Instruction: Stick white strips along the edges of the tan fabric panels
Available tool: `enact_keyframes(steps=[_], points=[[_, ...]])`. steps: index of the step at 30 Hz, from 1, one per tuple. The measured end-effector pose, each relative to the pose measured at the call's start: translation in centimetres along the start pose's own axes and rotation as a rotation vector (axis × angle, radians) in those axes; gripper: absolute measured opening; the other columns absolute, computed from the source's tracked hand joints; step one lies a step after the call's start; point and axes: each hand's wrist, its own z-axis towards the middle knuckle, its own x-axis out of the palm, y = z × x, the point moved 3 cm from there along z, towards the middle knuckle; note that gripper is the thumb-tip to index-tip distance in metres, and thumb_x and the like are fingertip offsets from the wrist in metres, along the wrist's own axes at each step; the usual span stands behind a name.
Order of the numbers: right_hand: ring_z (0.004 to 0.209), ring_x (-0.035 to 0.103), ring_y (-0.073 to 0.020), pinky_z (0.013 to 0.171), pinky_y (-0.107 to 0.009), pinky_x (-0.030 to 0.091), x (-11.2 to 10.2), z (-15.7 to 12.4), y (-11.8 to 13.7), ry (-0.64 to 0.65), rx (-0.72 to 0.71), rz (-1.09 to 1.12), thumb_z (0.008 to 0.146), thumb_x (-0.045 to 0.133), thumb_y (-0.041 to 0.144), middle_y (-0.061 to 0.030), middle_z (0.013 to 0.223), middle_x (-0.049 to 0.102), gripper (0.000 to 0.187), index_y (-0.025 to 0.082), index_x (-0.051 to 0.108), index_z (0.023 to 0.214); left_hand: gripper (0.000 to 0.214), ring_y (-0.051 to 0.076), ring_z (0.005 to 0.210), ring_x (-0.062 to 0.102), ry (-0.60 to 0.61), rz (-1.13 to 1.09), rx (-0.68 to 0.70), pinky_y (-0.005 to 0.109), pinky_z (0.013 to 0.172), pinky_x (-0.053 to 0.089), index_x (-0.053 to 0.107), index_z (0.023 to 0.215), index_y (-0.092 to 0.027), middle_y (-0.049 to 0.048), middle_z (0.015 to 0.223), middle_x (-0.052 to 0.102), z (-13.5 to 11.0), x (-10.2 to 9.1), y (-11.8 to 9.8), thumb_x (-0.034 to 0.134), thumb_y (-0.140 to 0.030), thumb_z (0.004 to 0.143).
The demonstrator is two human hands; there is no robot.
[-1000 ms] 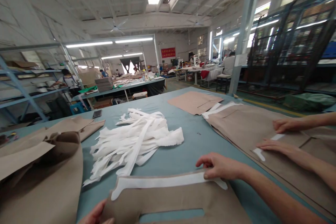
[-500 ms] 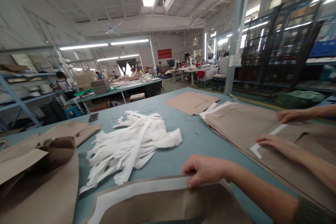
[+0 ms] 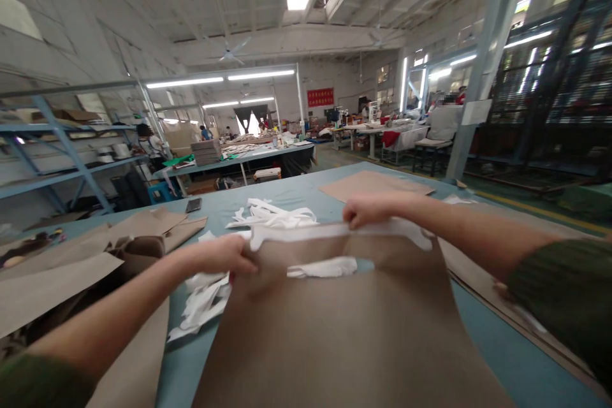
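A large brown fabric piece (image 3: 344, 325) with a slot cut near its top is lifted off the blue-green table (image 3: 492, 344). A white strip (image 3: 306, 231) runs along its upper edge. My left hand (image 3: 224, 254) is closed on the piece's upper left corner. My right hand (image 3: 366, 209) pinches the upper right edge together with the white strip. Behind the raised piece lies a heap of white strips (image 3: 268, 215), partly hidden, with more showing through the slot and at the lower left.
Brown fabric pieces (image 3: 71, 261) are piled at the left and another brown sheet (image 3: 373, 185) lies at the far side. A dark phone (image 3: 193, 205) rests on the table. Further brown pieces line the right edge. Shelving, other worktables and people stand beyond.
Both hands have lifted the brown piece with its white strip up off the table and away from me. The co-worker's hands at the right are out of sight now.
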Motion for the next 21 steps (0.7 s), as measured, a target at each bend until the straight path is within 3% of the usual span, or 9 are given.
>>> enact_keyframes(steps=[2,5,7,9,12,16,19,21], points=[[0.078,0.063,-0.0118,0.078,-0.027,0.042,-6.1,1.9,-0.5,-0.264,0.111,-0.126,0.083,0.065,0.013,-0.0043,0.085,0.074,0.014,0.008,0.077,0.088,0.012,0.024,0.068,0.065,-0.064,0.129,0.025,0.03,0.063,0.051,0.071,0.071,-0.016,-0.0002,0.054,0.062,6.2,-0.4,-5.0,0.078,-0.022,0.062],[0.122,0.052,-0.0299,0.093,-0.042,0.032,-15.0,1.2,-0.4,-0.762,0.223,-0.268,0.098,0.042,0.014,-0.0255,0.13,0.06,0.039,-0.002,0.062,0.128,0.011,0.024,0.103,0.061,-0.286,0.238,0.138,0.035,0.092,0.047,0.071,0.085,-0.015,0.005,0.089,0.072,12.5,-2.8,-11.3,0.069,-0.017,0.074],[0.134,0.038,-0.0362,0.098,-0.046,0.023,-18.5,-0.8,-0.4,-1.004,0.23,-0.311,0.102,0.033,0.022,-0.025,0.142,0.049,0.049,-0.003,0.05,0.14,0.019,0.02,0.106,0.057,-0.548,0.318,0.403,0.038,0.1,0.042,0.07,0.1,-0.013,0.0048,0.105,0.071,14.3,-4.5,-14.3,0.062,-0.024,0.086],[0.133,0.037,-0.0393,0.096,-0.047,0.022,-19.5,-2.5,-0.8,-1.177,0.186,-0.37,0.101,0.038,0.03,-0.0209,0.137,0.053,0.05,-0.002,0.055,0.135,0.025,0.015,0.107,0.055,-0.659,0.347,0.551,0.035,0.104,0.04,0.067,0.111,-0.014,0.002,0.117,0.068,15.1,-5.0,-15.0,0.058,-0.027,0.092],[0.13,0.041,-0.0341,0.093,-0.045,0.024,-16.8,-2.5,-3.2,-1.223,0.142,-0.429,0.103,0.037,0.035,-0.0215,0.129,0.058,0.05,0.0,0.062,0.129,0.027,0.012,0.113,0.054,-0.572,0.384,0.64,0.03,0.105,0.04,0.066,0.118,-0.019,-0.0008,0.124,0.066,15.8,-3.0,-12.5,0.055,-0.018,0.093],[0.11,0.055,-0.0209,0.093,-0.039,0.025,-8.5,3.1,-8.1,-0.94,0.207,-0.431,0.101,0.042,0.02,-0.0208,0.114,0.069,0.038,0.001,0.07,0.118,0.031,0.018,0.112,0.062,-0.289,0.495,0.604,0.032,0.102,0.046,0.07,0.115,-0.02,0.0041,0.121,0.069,16.1,2.4,-5.4,0.063,-0.011,0.085],[0.095,0.058,-0.018,0.092,-0.037,0.026,-1.5,6.9,-10.6,-0.813,0.175,-0.405,0.1,0.046,0.022,-0.0185,0.105,0.073,0.034,0.007,0.076,0.105,0.032,0.024,0.111,0.064,-0.16,0.565,0.555,0.037,0.101,0.049,0.072,0.111,-0.021,0.0073,0.12,0.069,13.6,5.1,0.0,0.069,-0.012,0.081],[0.087,0.059,-0.0181,0.088,-0.037,0.028,2.6,8.0,-11.2,-0.781,0.145,-0.355,0.098,0.049,0.022,-0.0183,0.1,0.075,0.031,0.01,0.078,0.097,0.03,0.025,0.109,0.066,-0.097,0.607,0.519,0.038,0.098,0.051,0.072,0.112,-0.022,0.008,0.117,0.07,10.0,5.6,3.4,0.068,-0.016,0.083]])
